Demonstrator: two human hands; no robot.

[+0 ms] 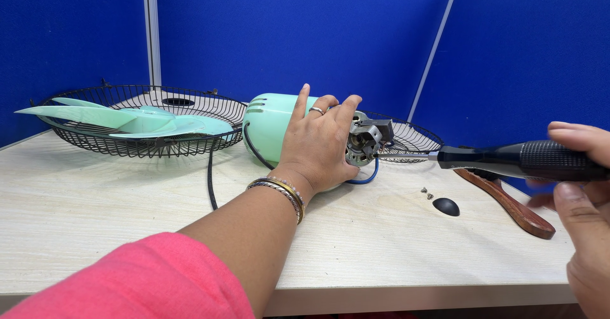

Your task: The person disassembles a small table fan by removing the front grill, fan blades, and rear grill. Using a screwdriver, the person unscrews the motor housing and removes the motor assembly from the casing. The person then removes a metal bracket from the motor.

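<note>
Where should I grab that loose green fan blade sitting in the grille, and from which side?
Judging by its pose, take the fan blade at its central hub, from above: it lies flat in the black wire grille, whose raised rim blocks the sides, and the thin tips would probably flex.

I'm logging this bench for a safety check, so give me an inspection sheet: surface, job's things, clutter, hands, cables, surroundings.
Surface: pale wood-grain table, bare at the front.
Job's things: mint-green fan motor housing lying on its side, metal motor end exposed; black-handled screwdriver, tip at the motor.
Clutter: wire guard holding the green fan blade; second guard behind the motor; two small screws; black cap; brown wooden handle.
Hands: left hand grips the housing; right hand holds the screwdriver.
Cables: black cord across the table; blue wire under the motor.
Surroundings: blue partition panels.
</note>
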